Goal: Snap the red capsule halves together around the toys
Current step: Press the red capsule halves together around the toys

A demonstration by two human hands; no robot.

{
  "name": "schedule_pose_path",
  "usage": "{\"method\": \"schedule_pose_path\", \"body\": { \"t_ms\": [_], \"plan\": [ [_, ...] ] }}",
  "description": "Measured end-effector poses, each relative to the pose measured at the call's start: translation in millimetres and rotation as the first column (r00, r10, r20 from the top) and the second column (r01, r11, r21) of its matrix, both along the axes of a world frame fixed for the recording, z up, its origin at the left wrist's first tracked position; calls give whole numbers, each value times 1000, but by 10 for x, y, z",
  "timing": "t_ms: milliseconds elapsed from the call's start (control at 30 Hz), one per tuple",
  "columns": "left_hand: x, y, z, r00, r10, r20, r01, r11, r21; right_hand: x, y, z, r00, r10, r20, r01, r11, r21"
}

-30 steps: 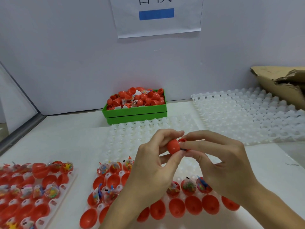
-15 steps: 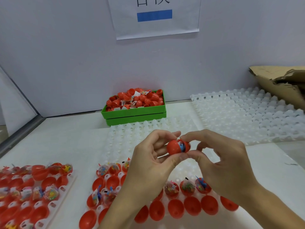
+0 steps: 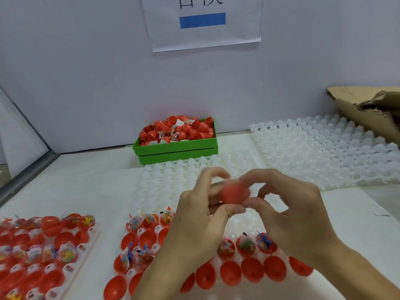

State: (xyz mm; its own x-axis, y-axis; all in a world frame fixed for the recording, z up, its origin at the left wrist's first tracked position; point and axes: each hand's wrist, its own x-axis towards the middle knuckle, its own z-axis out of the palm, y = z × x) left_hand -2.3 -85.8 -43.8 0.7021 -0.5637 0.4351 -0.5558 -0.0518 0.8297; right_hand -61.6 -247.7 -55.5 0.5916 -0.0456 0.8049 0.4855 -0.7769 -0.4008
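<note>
Above the tabletop (image 3: 71, 185), the left hand (image 3: 199, 219) and right hand (image 3: 287, 213) both pinch the red capsule (image 3: 235, 192) between fingertips, where uneven pressure could likely leave the halves misaligned or pinch the toy's wrapper in the seam.

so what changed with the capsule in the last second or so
Half a second ago the red capsule showed a gap with a blue toy inside; now that gap is gone and only red shows, though it is blurred. Both hands kept hold throughout: the left hand from the left, the right hand from the right. The green box and the trays of halves stayed put.
</note>
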Motion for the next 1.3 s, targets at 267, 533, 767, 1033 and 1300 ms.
{"method": "schedule_pose_path", "body": {
  "t_ms": [267, 533, 767, 1033, 1300],
  "plan": [
    [15, -24, 16, 995, 15, -99, -30, 989, -147, -24, -5, 54, 978, 176, -113, -143, 955, 259],
    [-18, -11, 42, 986, -4, -169, -21, 989, -145, -10, 35, 64, 954, 243, -175, -125, 855, 504],
    [15, -11, 17, 986, 29, -165, -48, 993, -110, -36, 78, 144, 925, 296, -239, -84, 772, 630],
    [13, -9, 14, 990, 45, -137, -58, 994, -93, -15, 49, 90, 928, 271, -256, -58, 783, 619],
    [8, -11, 11, 988, 69, -136, -81, 993, -85, -16, 54, 96, 936, 255, -241, -53, 783, 620]
  ]
}}
